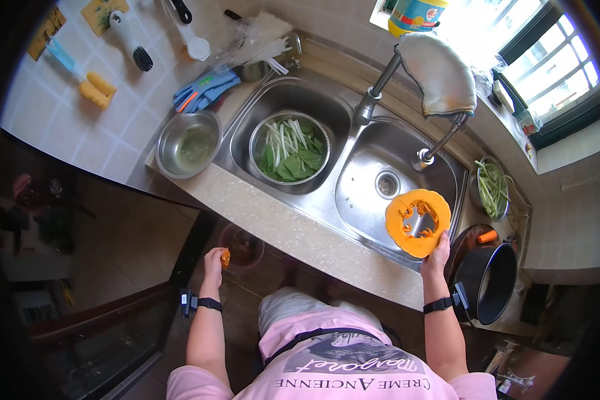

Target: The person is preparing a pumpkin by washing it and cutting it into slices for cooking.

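Observation:
My right hand (437,256) grips the lower right edge of a cut pumpkin piece (401,235) over the right sink basin (357,193). Orange stringy pulp clings around its hollow middle, and grey shows through the opening. Off the counter's front edge, my left hand (213,268) is closed on a small clump of orange pumpkin pulp (226,258). A round, reddish, see-through bin (252,265) stands below, just right of that hand; its contents are too dark to make out.
In the left basin (343,110) sits a metal bowl (255,163) of leafy greens. Another metal bowl (169,157) and blue gloves (210,87) lie at left. At right are a black pot (490,287), a carrot piece (487,237) and green beans (492,190). A faucet (373,100) rises behind.

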A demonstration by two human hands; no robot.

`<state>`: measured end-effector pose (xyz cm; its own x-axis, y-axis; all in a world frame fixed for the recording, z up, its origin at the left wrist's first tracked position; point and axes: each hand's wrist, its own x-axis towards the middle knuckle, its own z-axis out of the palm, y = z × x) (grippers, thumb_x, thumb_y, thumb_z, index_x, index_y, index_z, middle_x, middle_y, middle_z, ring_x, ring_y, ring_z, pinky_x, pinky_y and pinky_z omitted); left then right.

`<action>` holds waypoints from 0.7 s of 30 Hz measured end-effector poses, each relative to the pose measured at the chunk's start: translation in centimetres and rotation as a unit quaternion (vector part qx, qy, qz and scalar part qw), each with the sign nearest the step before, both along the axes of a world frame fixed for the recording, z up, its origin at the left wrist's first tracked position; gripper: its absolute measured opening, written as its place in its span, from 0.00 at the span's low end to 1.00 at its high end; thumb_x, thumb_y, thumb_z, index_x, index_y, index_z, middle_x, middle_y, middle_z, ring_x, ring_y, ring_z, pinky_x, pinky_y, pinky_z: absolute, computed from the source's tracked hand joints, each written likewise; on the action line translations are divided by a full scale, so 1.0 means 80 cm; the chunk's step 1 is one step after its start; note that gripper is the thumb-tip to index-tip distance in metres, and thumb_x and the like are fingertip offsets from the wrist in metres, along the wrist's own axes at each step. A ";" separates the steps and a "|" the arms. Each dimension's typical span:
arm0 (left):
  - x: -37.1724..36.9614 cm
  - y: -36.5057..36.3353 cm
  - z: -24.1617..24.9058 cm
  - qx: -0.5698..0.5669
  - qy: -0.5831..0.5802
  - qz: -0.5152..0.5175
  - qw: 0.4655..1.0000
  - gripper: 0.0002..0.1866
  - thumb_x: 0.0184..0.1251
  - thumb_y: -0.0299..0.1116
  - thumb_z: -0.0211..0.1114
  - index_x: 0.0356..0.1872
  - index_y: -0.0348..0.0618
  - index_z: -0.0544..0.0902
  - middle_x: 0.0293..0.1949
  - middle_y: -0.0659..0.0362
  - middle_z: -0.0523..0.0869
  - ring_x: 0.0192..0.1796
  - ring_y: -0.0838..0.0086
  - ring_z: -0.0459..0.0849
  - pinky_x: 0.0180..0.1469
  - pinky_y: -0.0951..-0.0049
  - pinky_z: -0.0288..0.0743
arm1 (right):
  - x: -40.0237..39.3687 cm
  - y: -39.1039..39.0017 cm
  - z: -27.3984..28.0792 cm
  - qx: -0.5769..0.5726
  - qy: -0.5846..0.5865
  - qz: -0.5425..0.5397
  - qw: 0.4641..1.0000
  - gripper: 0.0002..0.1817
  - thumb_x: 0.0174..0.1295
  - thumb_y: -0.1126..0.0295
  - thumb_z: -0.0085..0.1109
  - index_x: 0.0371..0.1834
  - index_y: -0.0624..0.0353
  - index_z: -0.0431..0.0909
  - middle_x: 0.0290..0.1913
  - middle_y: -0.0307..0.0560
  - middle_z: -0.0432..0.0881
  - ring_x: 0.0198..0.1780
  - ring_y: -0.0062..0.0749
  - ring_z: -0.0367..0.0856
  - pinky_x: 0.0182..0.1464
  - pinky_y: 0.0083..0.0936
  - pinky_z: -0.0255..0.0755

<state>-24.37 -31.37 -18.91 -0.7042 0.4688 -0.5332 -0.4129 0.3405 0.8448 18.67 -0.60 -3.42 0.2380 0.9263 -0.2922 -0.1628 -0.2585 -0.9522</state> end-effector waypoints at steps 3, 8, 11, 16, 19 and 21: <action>-0.012 -0.010 -0.026 -0.036 0.003 -0.023 0.999 0.10 0.60 0.26 0.51 0.37 0.35 0.79 0.36 0.56 0.81 0.40 0.74 0.78 0.45 0.78 0.71 | 0.000 -0.001 -0.001 0.003 -0.007 0.003 1.000 0.19 0.69 0.54 0.39 0.49 0.58 0.67 0.43 0.39 0.74 0.43 0.21 0.75 0.46 0.20 0.70; -0.026 -0.017 -0.056 -0.104 0.010 -0.043 0.994 0.12 0.62 0.27 0.50 0.42 0.35 0.79 0.40 0.57 0.81 0.43 0.73 0.78 0.47 0.77 0.70 | -0.004 -0.006 -0.002 -0.014 -0.017 -0.006 1.000 0.19 0.69 0.55 0.39 0.50 0.58 0.66 0.43 0.39 0.74 0.44 0.22 0.75 0.47 0.21 0.69; -0.039 -0.024 -0.077 -0.135 0.009 -0.059 0.989 0.14 0.63 0.29 0.50 0.45 0.36 0.78 0.42 0.58 0.81 0.45 0.74 0.78 0.47 0.76 0.70 | -0.006 -0.009 -0.005 -0.013 -0.023 -0.008 1.000 0.19 0.68 0.55 0.39 0.51 0.59 0.66 0.44 0.40 0.74 0.44 0.23 0.74 0.47 0.21 0.69; -0.043 -0.019 -0.081 -0.137 -0.024 -0.011 0.990 0.14 0.61 0.31 0.54 0.44 0.36 0.80 0.39 0.58 0.83 0.43 0.75 0.79 0.44 0.76 0.70 | -0.007 -0.010 -0.013 -0.026 -0.043 -0.020 0.999 0.20 0.68 0.55 0.39 0.51 0.59 0.66 0.44 0.41 0.74 0.45 0.24 0.74 0.48 0.22 0.69; -0.043 -0.011 -0.061 -0.155 -0.055 -0.003 0.986 0.15 0.62 0.32 0.53 0.46 0.37 0.78 0.40 0.58 0.82 0.43 0.75 0.79 0.42 0.77 0.69 | -0.009 -0.009 -0.017 -0.015 -0.035 -0.015 0.999 0.20 0.68 0.54 0.39 0.51 0.59 0.66 0.44 0.41 0.74 0.45 0.24 0.75 0.47 0.22 0.69; -0.045 -0.009 -0.056 -0.171 -0.060 -0.013 0.983 0.16 0.63 0.33 0.52 0.49 0.38 0.77 0.40 0.58 0.82 0.43 0.75 0.79 0.41 0.77 0.69 | -0.013 -0.009 -0.015 -0.018 -0.039 -0.015 0.999 0.20 0.68 0.54 0.39 0.51 0.59 0.67 0.43 0.41 0.74 0.44 0.24 0.75 0.47 0.22 0.69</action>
<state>-28.01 -32.07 -23.36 -0.6168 0.2641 -0.7415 -0.4908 0.6074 0.6246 17.63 -1.30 -4.66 0.2895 0.9073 -0.3051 -0.0968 -0.2894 -0.9523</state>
